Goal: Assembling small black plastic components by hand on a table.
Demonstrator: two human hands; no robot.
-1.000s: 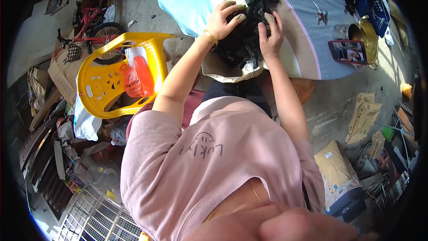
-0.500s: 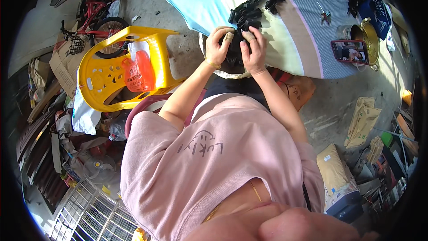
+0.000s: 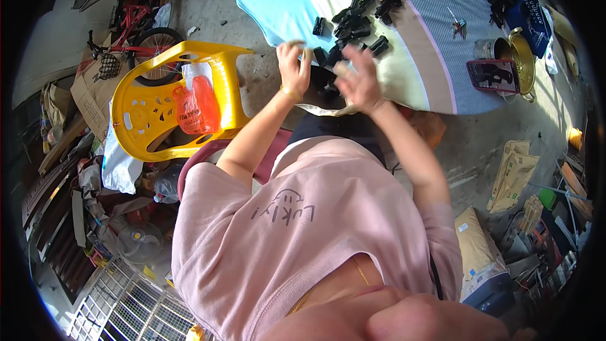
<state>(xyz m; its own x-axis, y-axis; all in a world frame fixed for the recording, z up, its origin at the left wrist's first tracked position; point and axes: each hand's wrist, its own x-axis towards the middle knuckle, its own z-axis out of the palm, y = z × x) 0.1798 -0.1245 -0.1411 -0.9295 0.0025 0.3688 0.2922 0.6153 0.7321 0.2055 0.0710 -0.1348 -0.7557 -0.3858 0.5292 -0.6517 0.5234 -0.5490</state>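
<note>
Moved apart: left hand (image 3: 294,68), right hand (image 3: 358,79) | small black plastic parts (image 3: 360,16) now spread on striped cloth (image 3: 404,57) | fingers loosely curled, contents cannot be told

Black clips (image 3: 356,22) lie on the cloth (image 3: 416,57), chair (image 3: 173,98) to its left.

Yellow plastic chair (image 3: 151,104), red bicycle (image 3: 136,19), perhaps a phone (image 3: 491,76).

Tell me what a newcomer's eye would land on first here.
First the yellow chair lying on its side at the left, with an orange bag against it. Then the two raised hands, left hand and right hand, over a scatter of small black parts on the cloth ahead. A red bicycle stands behind the chair, and a brass pot sits at the right.
</note>
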